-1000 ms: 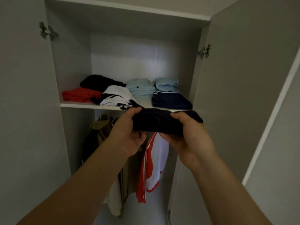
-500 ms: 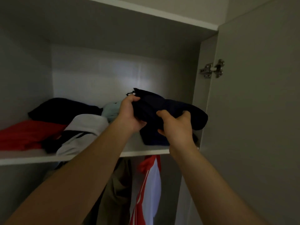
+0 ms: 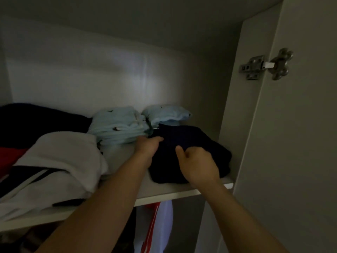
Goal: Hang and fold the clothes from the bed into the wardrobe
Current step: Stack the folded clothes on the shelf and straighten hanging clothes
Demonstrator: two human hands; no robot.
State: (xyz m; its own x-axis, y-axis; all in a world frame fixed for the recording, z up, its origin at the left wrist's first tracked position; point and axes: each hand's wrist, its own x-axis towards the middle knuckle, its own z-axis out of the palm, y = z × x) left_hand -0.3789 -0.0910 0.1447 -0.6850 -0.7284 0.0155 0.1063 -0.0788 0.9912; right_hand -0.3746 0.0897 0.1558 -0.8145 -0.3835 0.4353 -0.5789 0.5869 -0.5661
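Observation:
A folded dark navy garment (image 3: 187,141) lies on the right end of the wardrobe shelf (image 3: 175,193), on top of another dark folded piece. My left hand (image 3: 147,147) grips its left edge, thumb on top. My right hand (image 3: 197,166) holds its front edge with the thumb raised and the fingers curled under the cloth. Both forearms reach in over the shelf's front lip.
Two light blue folded piles (image 3: 118,125) (image 3: 166,112) sit behind the navy one. A white garment with dark stripes (image 3: 60,165), a red one (image 3: 9,157) and a dark one (image 3: 36,119) fill the left. A red-and-white top (image 3: 156,225) hangs below. The open door (image 3: 300,143) and hinge (image 3: 266,64) stand right.
The navy garment went from held in front of the wardrobe, up over the shelf, and now rests on the dark pile at the right. The view has moved closer to the shelf.

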